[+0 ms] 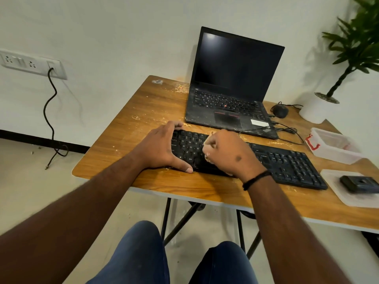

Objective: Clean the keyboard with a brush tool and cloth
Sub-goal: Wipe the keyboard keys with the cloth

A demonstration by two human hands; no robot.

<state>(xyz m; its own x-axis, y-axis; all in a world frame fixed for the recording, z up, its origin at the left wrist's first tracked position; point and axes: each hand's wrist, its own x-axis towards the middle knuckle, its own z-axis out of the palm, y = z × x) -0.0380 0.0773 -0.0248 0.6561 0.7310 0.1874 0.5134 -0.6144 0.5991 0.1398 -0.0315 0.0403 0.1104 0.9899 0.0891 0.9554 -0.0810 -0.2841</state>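
A black keyboard (287, 160) lies across the front of the wooden table (127, 140). My left hand (162, 148) grips its left end, fingers over the far edge and thumb along the near edge. My right hand (227, 152) is curled over the left-middle keys, holding a small pale item (207, 149) against them; I cannot tell whether it is the cloth or the brush, since the fist hides most of it. Pale crumbs and dust lie scattered on the table around the keyboard.
An open black laptop (231, 95) stands behind the keyboard, with a mouse (280, 111) and cables at its right. A clear lidded box (332, 144) and a white tray holding a dark device (359, 184) sit at the right. A potted plant (320, 107) fills the far right corner.
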